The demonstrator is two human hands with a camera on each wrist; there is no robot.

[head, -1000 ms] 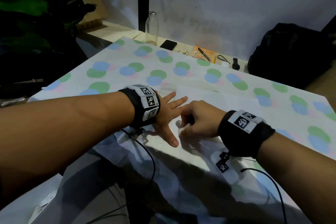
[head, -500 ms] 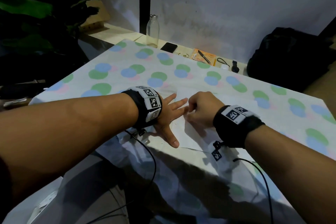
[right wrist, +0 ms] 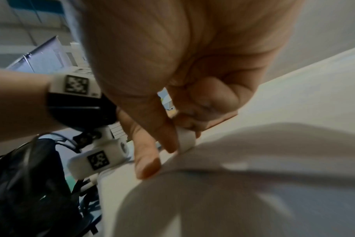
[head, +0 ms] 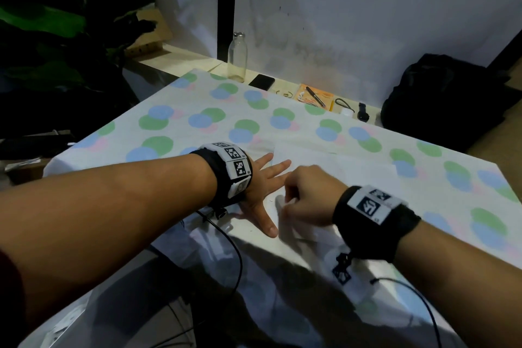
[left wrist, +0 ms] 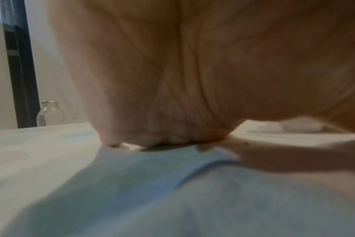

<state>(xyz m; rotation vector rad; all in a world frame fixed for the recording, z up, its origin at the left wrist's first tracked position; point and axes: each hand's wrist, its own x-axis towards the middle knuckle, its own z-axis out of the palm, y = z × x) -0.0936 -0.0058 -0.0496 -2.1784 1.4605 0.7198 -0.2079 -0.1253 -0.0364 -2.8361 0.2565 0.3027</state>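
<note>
1. Head view: the left hand (head: 262, 186) lies flat with its fingers spread, pressing the near-left part of a white sheet of paper (head: 339, 169) onto the dotted surface (head: 197, 121). The right hand (head: 308, 198) is curled, just right of it and almost touching, pinching the sheet's near-left edge. The rest of the sheet spreads to the right and far side of both hands, its long axis seemingly left to right. The right hand is the one on the edge, so any rolling or folding would probably travel rightward, away from the pinning left hand. A bottle (head: 237, 58) stands at the far edge.

2. Left wrist view: the left hand (left wrist: 192, 72) is released, its palm down against the surface (left wrist: 40, 141). A small white curl of paper (left wrist: 300, 126) shows beyond it to the right.

3. Right wrist view: the right hand (right wrist: 182, 64) holds a rolled edge (right wrist: 185, 139) of the sheet between thumb and fingertips (right wrist: 148, 154), lifted slightly off the surface.
</note>
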